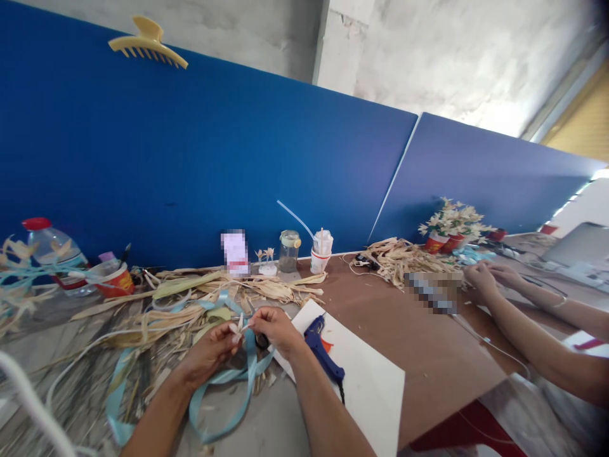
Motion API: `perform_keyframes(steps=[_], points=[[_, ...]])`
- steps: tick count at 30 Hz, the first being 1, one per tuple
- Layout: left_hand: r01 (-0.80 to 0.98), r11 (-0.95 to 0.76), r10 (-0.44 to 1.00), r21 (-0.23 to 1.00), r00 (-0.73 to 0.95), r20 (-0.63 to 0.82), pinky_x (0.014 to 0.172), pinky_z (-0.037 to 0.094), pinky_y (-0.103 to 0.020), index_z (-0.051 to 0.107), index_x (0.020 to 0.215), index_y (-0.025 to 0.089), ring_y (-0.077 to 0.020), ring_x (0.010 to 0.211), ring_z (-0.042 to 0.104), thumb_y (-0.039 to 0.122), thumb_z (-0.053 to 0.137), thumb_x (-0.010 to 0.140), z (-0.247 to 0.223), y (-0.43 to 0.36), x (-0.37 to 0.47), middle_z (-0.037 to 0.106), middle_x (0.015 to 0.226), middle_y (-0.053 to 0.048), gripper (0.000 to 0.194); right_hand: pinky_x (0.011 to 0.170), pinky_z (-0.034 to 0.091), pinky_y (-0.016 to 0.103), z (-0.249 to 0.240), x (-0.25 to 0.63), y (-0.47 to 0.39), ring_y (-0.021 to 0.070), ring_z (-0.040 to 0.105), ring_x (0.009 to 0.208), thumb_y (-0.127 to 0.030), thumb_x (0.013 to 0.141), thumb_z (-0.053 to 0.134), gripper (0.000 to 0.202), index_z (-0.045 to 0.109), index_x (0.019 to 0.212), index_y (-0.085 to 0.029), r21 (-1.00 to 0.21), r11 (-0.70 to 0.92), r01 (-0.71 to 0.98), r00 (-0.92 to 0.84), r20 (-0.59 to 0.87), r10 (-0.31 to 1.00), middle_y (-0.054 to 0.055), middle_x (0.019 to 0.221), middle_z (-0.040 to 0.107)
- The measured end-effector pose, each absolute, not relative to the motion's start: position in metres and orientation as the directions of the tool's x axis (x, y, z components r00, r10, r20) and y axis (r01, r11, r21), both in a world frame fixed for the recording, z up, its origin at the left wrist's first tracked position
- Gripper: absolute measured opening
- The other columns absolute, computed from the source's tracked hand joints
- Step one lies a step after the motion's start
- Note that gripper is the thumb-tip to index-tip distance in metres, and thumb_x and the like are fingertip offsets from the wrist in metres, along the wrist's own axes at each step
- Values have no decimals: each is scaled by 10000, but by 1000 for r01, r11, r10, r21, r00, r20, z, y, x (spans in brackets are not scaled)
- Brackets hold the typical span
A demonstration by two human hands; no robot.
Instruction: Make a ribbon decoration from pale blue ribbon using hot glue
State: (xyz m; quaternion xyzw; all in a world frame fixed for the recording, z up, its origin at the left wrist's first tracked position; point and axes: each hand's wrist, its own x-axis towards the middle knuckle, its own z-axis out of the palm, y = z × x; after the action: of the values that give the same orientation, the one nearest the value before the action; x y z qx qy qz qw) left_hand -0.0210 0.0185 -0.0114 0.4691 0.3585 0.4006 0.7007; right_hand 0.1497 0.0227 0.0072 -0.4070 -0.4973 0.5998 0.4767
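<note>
My left hand point(214, 348) pinches a small pale flower point(236, 329) that looks made of dried husk. Close beside it, my right hand point(276, 328) has thumb and finger closed on a thin pale petal or strip at the flower's right side. A light blue ribbon point(223, 379) loops on the table below both hands. Dried corn husks point(190, 314) lie spread behind and to the left of my hands. To the right of my right forearm, a blue glue gun point(323, 352) rests on a white board point(368, 387).
Along the blue partition point(238, 139) stand a plastic bottle point(57, 254), a red cup point(114, 279), a jar point(288, 252) and a white cup point(321, 257). Potted husk flowers point(454, 222) and a husk pile point(399, 260) are further right. A co-worker's hands point(488, 279) work at the right.
</note>
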Motion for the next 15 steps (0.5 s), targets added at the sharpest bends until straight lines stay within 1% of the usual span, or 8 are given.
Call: perform_keyframes(steps=[3, 9, 12, 15], points=[[-230, 236, 902, 944, 412, -125, 473, 227, -211, 570, 627, 166, -77, 509, 363, 359, 811, 597, -8, 18, -20, 501, 549, 43, 310, 525, 258, 230, 6, 149, 23, 72, 388, 497, -370, 600, 711, 249, 561, 558, -175, -983, -51, -174, -220, -11, 975, -51, 523, 513], [-227, 224, 900, 948, 422, -111, 508, 275, -213, 571, 625, 165, -82, 528, 396, 336, 812, 590, -8, 18, -22, 518, 561, 43, 297, 546, 275, 234, 1, 148, 24, 77, 400, 505, -354, 616, 705, 230, 572, 563, -174, -983, -37, -177, -220, 3, 975, -48, 525, 523], [-229, 213, 911, 950, 397, -108, 516, 283, -217, 565, 631, 167, -86, 531, 410, 333, 814, 583, -10, 19, -23, 521, 560, 46, 303, 551, 279, 236, 0, 148, 25, 80, 400, 503, -373, 619, 715, 257, 565, 554, -175, -980, -35, -196, -217, 8, 976, -44, 525, 526], [-221, 200, 914, 955, 392, -101, 514, 270, -222, 565, 647, 175, -90, 528, 408, 336, 799, 607, -13, 20, -24, 530, 555, 46, 287, 564, 298, 237, 1, 150, 26, 84, 408, 508, -405, 638, 711, 283, 571, 556, -173, -969, -18, -246, -196, 31, 980, -36, 526, 532]])
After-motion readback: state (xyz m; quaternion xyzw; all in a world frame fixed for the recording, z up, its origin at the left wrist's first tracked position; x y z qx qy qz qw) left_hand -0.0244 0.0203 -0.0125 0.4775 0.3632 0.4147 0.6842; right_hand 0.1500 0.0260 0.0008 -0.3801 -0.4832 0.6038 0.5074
